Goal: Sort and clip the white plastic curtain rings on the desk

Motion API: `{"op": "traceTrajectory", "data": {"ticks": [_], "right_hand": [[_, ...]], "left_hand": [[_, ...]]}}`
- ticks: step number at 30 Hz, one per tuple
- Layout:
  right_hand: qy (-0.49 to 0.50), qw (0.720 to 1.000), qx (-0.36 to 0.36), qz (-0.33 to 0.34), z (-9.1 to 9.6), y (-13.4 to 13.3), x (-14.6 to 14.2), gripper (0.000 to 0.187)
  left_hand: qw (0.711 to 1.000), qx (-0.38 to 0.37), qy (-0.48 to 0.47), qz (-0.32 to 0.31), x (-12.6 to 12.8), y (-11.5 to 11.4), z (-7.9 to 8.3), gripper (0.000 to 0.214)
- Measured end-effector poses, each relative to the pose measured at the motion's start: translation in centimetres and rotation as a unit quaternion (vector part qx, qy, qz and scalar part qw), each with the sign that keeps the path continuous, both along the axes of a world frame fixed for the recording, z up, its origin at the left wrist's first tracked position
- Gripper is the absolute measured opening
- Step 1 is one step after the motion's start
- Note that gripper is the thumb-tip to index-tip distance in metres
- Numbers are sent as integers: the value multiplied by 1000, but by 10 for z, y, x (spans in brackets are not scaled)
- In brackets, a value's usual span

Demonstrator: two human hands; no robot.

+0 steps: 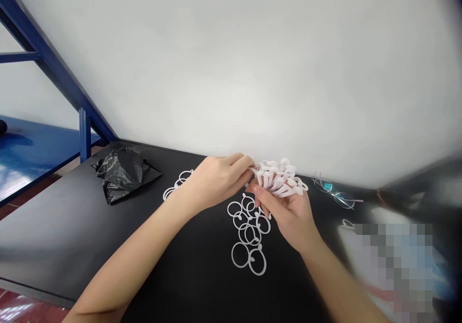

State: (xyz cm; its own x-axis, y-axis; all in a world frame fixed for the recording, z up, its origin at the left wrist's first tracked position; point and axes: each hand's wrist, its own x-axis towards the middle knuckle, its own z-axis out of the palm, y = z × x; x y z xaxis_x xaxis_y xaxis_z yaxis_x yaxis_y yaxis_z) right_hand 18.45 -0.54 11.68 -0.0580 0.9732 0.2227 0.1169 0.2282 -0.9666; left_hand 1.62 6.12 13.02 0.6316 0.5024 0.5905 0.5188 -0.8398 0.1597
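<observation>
My right hand [294, 217] is closed around a thick bunch of white plastic curtain rings [276, 181], stacked side by side and fanned out above the palm. My left hand [222, 178] reaches in from the left, its fingertips pinched on a white ring at the bunch's left end. Below the hands, several loose rings [249, 234] with small round eyelets lie overlapping on the black table [187, 275]. More rings [173, 188] rest behind my left wrist, partly hidden by it.
A crumpled black plastic bag [124, 171] lies at the table's left. Eyeglasses [334, 193] sit at the back right, near a white packet [355, 251], partly pixelated. The pale wall [231, 72] borders the table's back; a blue metal frame [57, 58] stands left.
</observation>
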Motion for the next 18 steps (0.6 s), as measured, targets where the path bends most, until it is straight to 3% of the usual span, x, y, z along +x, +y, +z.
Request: {"op": "traceTrajectory", "data": {"ticks": [3, 7, 14, 18], "right_hand": [[40, 997, -50, 37, 1, 5, 5, 28], [82, 996, -15, 26, -4, 7, 7, 33], [103, 992, 67, -6, -5, -4, 1, 33], [45, 998, 46, -18, -2, 0, 4, 34]], "left_hand": [[994, 87, 63, -13, -2, 3, -2, 33], [991, 115, 57, -46, 3, 7, -10, 40], [995, 23, -58, -80, 8, 8, -18, 42], [993, -60, -33, -92, -2, 14, -8, 44]]}}
